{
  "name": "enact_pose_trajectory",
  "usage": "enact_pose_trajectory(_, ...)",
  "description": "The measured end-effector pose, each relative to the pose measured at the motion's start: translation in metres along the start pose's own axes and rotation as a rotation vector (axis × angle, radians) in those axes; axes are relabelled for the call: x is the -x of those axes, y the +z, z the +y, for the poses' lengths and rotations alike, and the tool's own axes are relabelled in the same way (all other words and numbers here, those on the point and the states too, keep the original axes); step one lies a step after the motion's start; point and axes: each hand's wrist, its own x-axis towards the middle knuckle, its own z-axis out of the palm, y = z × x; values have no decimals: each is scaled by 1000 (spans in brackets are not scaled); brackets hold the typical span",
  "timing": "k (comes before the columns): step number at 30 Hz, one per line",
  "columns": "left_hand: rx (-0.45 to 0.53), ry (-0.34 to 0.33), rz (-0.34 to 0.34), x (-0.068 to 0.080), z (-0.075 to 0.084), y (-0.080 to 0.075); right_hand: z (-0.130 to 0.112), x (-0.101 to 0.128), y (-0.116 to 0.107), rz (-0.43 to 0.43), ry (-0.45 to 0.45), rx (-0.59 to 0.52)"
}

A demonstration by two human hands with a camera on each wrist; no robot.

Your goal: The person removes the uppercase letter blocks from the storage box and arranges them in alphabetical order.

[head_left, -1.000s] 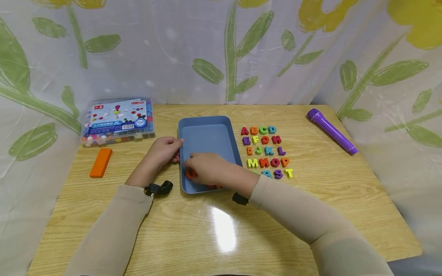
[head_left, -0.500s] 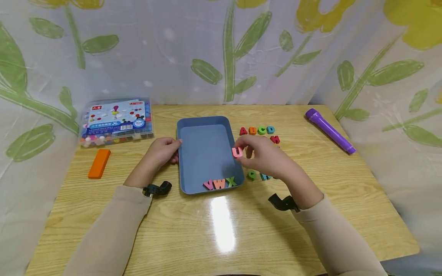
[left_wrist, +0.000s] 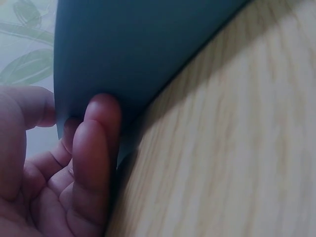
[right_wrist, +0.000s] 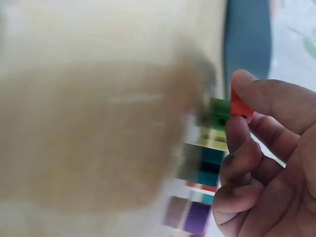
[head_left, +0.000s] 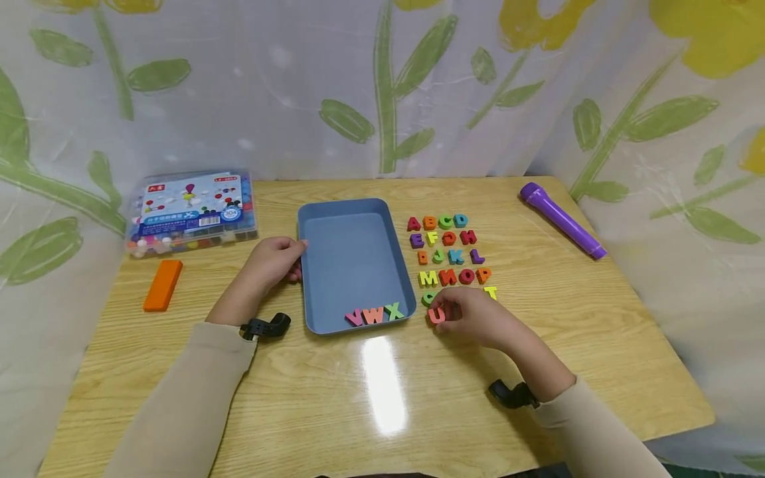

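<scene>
A blue-grey tray (head_left: 352,259) lies on the wooden table, with the letters V (head_left: 354,317), W (head_left: 373,315) and X (head_left: 393,311) along its near wall. My left hand (head_left: 271,262) pinches the tray's left wall, thumb on the rim; in the left wrist view several fingers (left_wrist: 91,163) press the wall from outside. My right hand (head_left: 475,315) pinches a salmon-red letter U (head_left: 436,315) between thumb and fingers, just in front of the green Q (head_left: 427,299). Part of the lowest letter row is hidden behind that hand. In the right wrist view the U (right_wrist: 240,104) appears side-on.
Rows of coloured letters from A (head_left: 414,224) to T (head_left: 490,292) lie right of the tray. A purple toy microphone (head_left: 562,219) lies at the far right. A clear box of coloured parts (head_left: 191,209) and an orange block (head_left: 163,285) are on the left.
My right hand reached into the tray, came out pinching the U, and moved right and then nearer, to below the letter rows. My left hand stayed on the tray wall.
</scene>
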Motion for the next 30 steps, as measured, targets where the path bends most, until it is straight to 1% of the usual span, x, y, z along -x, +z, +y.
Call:
enact_pose_trajectory(3,0,-1,-2,0,0,-1,2,1,6,-16,28,19)
enact_pose_trajectory(8,1,-4,-7,1,0,-2,-2,5,12,-9,39,69)
enact_pose_trajectory(15,4,-11,-3,3,0,-3,-6,4,15,2,43,119)
enact_pose_trajectory(21,4,-9,-5,4,0,-4,-9,5,14,-7,67,146)
enact_pose_trajectory(24,13,-11,-6,3,1,-3,-19,14,6,14,59,215)
enact_pose_trajectory(27,19,-17,-5,2,3,-1,-38,25,-11,60,3,282)
enact_pose_trajectory(28,23,-19,-4,2,3,-1,-46,27,-18,79,-23,287)
enact_pose_trajectory(30,22,-21,1,1,3,-1,-61,29,-32,112,-69,258)
